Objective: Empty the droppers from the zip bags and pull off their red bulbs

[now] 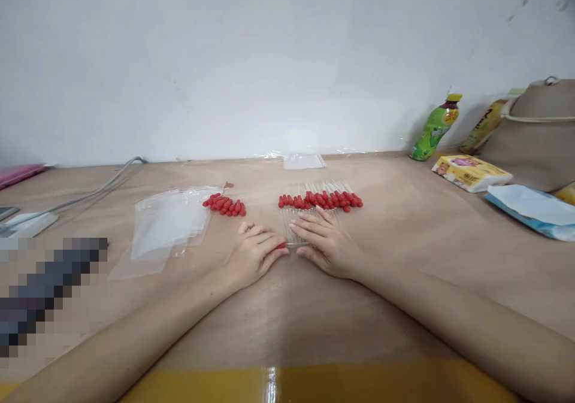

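Hands near together: your left [259, 250] pinches a red cap [281, 245] between closed thumb and forefinger; your right [330, 244] lies loosely spread over clear tubes [288, 218], and whether it grips one cannot be told. Pinch steadily, press lightly, and spare the red-capped row [321, 199] just beyond.
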{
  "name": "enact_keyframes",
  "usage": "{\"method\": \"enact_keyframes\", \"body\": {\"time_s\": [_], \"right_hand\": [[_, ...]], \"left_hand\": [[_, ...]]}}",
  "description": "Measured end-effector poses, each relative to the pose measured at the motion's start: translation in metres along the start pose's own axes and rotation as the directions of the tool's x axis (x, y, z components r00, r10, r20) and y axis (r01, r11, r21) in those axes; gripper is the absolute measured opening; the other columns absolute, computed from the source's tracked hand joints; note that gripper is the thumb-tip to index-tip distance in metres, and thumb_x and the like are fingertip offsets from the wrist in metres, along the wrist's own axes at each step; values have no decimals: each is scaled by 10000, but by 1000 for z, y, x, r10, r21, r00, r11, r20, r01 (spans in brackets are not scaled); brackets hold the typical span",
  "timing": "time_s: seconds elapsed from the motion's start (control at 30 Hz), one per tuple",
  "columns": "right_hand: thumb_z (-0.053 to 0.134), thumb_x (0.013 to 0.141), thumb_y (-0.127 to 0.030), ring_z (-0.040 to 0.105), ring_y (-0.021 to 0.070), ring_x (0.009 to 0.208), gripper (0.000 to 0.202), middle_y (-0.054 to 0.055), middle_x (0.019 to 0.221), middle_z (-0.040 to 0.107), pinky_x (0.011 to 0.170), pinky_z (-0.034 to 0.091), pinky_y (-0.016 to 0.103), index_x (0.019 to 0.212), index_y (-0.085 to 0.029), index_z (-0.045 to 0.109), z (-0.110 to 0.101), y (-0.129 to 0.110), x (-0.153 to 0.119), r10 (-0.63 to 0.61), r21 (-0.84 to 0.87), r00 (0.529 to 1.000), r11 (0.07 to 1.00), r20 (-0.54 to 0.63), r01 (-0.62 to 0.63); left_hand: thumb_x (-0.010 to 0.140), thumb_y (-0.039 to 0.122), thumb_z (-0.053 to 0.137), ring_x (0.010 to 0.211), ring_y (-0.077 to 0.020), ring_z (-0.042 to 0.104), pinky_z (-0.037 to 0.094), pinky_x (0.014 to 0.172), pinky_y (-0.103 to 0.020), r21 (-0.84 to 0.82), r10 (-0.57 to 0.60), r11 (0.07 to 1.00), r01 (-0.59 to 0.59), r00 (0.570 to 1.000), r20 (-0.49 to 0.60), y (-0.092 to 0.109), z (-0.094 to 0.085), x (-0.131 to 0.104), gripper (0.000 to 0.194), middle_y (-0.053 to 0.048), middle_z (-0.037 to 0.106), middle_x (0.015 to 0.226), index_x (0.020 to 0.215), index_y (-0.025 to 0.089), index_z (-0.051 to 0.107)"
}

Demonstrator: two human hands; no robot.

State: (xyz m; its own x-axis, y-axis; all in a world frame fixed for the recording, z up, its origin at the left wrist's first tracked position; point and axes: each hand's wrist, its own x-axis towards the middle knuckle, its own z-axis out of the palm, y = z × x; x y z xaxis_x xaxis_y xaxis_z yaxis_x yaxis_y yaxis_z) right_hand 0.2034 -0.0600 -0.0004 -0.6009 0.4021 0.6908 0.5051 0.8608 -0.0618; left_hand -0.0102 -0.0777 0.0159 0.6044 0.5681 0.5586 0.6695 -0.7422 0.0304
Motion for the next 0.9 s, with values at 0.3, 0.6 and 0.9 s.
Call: {"method": "enact_keyframes", "body": {"time_s": [0.3, 0.6, 0.9], "right_hand": [[419, 895, -223, 467, 219, 1185, 284, 65, 1125, 624, 1040, 346, 458, 1104, -131, 588, 5, 0, -2, -55, 63, 998, 997, 36, 53], [458, 867, -152, 518, 200, 1133, 245, 115, 1061, 650, 1028, 390, 386, 1042, -75, 610, -3, -5, -1, -181, 17, 983, 983, -28, 181], [472, 853, -128, 541, 178, 1106, 250, 114, 1077, 643, 1005, 425, 359, 1061, -85, 604, -7, -7, -4, -232, -5, 970, 973, -68, 232]], "left_hand": [[888, 260, 457, 1068, -180, 552, 235, 1012, -406, -35, 38, 999, -36, 999, 37, -1, 3, 2, 183, -4, 669, 1035, 994, 212, 598], [882, 195, 420, 1157, -197, 502, 177, 1090, -454, -44, 137, 990, -134, 989, 59, 0, -3, 3, 189, -38, 639, 1106, 947, 177, 597], [874, 177, 425, 1166, -201, 493, 148, 1102, -465, -55, 165, 985, -161, 984, 68, 0, -5, 0, 164, -44, 650, 1080, 889, 168, 588]]}}
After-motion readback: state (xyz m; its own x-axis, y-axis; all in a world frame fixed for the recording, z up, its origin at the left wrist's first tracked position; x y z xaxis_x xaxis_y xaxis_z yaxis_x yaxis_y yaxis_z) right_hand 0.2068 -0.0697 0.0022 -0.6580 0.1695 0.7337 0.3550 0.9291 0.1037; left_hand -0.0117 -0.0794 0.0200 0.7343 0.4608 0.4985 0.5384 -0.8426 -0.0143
